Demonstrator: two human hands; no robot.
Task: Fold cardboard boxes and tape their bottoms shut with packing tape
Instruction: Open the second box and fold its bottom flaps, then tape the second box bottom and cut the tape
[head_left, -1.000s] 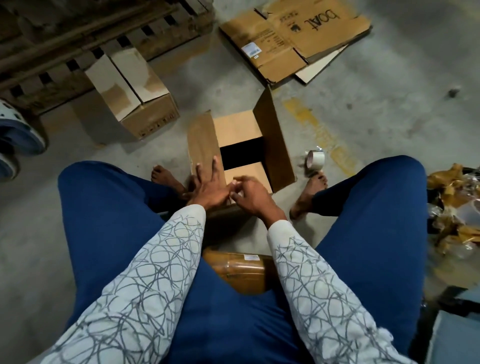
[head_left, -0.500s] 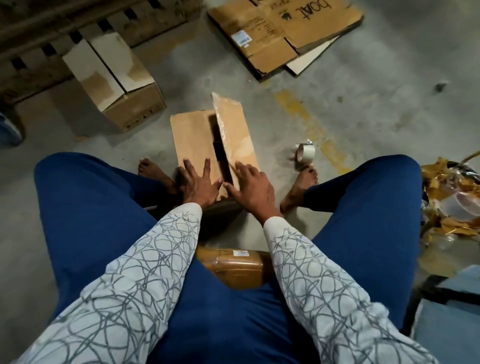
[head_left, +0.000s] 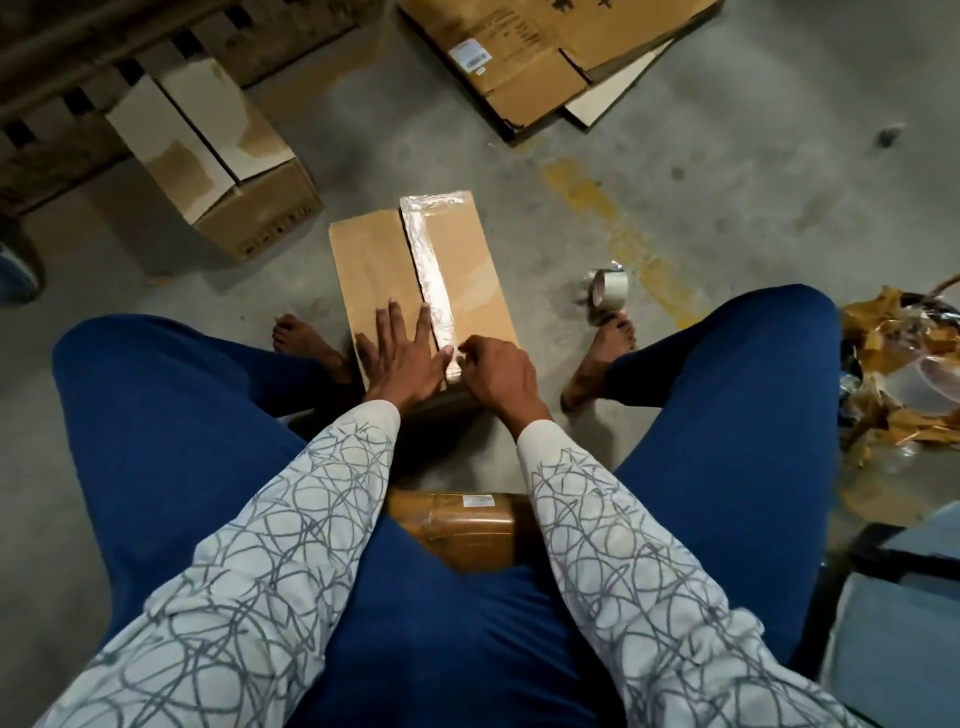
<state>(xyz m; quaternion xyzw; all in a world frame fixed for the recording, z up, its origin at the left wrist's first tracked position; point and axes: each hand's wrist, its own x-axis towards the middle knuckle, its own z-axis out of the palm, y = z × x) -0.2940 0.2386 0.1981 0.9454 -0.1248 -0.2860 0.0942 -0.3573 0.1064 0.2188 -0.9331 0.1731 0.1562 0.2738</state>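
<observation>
On the floor (head_left: 727, 171), close in front: pressing down with left hand (head_left: 400, 358), fingers spread flat, on left flap of cardboard box (head_left: 470, 270). Pinching near end of tape strip (head_left: 434, 275) on centre seam with curled right hand (head_left: 501, 371). Beside right foot (head_left: 602, 358), tape roll (head_left: 608, 291) on edge. Far left, another box (head_left: 249, 208), flaps shut.
</observation>
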